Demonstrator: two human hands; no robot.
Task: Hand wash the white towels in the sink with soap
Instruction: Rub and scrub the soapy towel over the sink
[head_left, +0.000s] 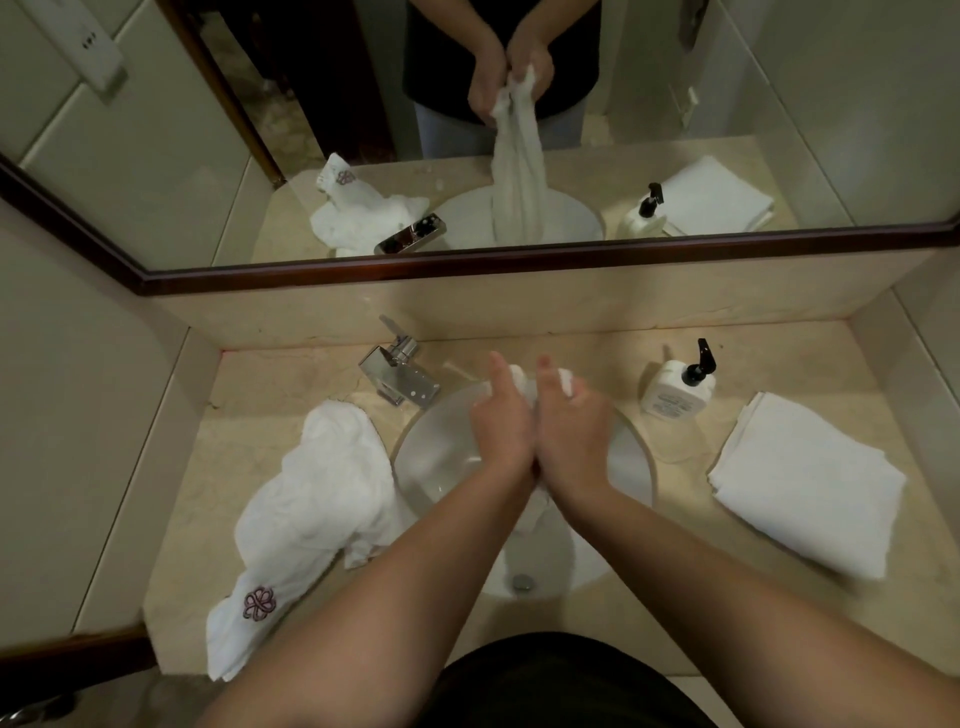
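Note:
Over the round white sink (441, 452), my left hand (501, 421) and my right hand (571, 426) are pressed side by side, both gripping one white towel (566, 382) by its top. Most of that towel is hidden behind my hands; the mirror shows it hanging down in a long twisted bunch into the basin. A crumpled white towel with a purple emblem (311, 509) lies on the counter left of the sink. A folded white towel (805, 478) lies on the right. A white soap bottle with a black pump (675, 389) stands behind the sink on the right.
A chrome faucet (400, 374) stands at the sink's back left, no water visibly running. The beige stone counter (675, 597) ends at a mirror with a dark frame (519, 262) behind. Tiled walls close in on both sides. The sink drain (521, 582) sits near me.

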